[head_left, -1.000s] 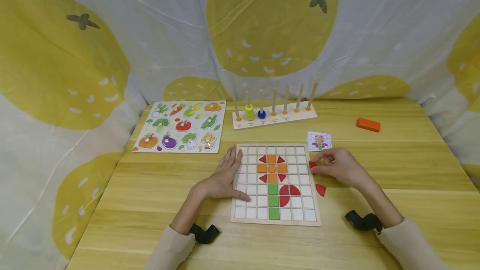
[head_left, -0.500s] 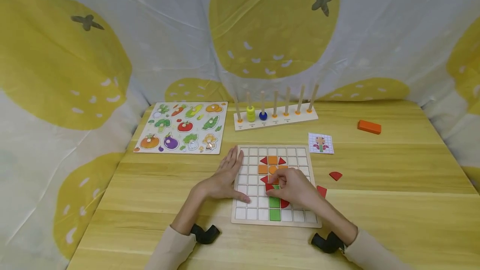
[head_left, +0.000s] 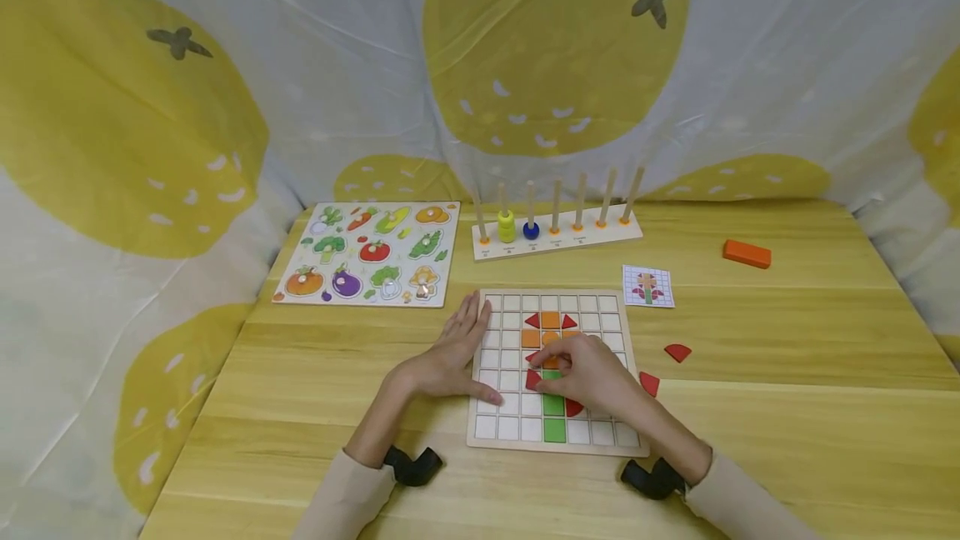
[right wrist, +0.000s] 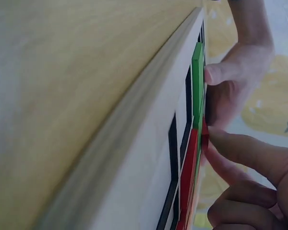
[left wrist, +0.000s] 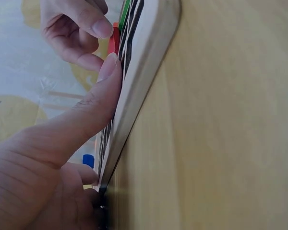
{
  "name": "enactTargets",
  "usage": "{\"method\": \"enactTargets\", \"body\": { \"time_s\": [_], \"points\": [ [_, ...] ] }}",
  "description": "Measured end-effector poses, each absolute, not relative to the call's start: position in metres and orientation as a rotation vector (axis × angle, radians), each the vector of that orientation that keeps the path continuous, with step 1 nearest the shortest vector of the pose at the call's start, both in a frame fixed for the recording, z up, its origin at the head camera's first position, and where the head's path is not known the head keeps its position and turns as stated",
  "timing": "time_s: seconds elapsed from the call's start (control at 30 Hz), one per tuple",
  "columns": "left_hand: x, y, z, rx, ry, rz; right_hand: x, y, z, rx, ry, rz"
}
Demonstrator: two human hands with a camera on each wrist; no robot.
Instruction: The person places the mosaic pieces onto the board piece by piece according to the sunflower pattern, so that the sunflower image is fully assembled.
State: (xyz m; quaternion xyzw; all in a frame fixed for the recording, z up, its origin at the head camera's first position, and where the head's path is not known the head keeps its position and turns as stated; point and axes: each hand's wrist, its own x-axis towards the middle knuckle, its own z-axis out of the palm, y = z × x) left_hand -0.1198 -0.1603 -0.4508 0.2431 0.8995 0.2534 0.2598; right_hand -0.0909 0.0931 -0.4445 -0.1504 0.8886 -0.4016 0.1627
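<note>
A wooden grid board lies on the table with orange squares, small red triangles and a column of green squares. My left hand rests along its left side, fingers spread, thumb over the cells. Over the middle of the board, my right hand pinches a red quarter-circle tile at a cell just left of the top green square. The left wrist view shows this red tile at the right thumb's tip. The right hand partly hides red tiles behind it.
Two loose red quarter-circle tiles lie right of the board. Beyond them are a pattern card and an orange block. A vegetable puzzle sits back left, beside a peg rack with yellow and blue beads.
My right hand has carried a red quarter-circle tile from the board's right edge leftward to the cell beside the green column. The left hand has stayed in place.
</note>
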Motion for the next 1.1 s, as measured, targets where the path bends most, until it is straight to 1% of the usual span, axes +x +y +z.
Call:
{"method": "enactTargets", "body": {
  "time_s": [0.77,1.1],
  "points": [
    [-0.121,-0.162,-0.451,0.652,2.443,0.667,-0.101,0.093,-0.451,-0.524,2.419,-1.216],
    [-0.121,-0.161,-0.453,0.665,2.438,0.672,-0.100,0.092,-0.450,-0.498,2.415,-1.218]
  ]
}}
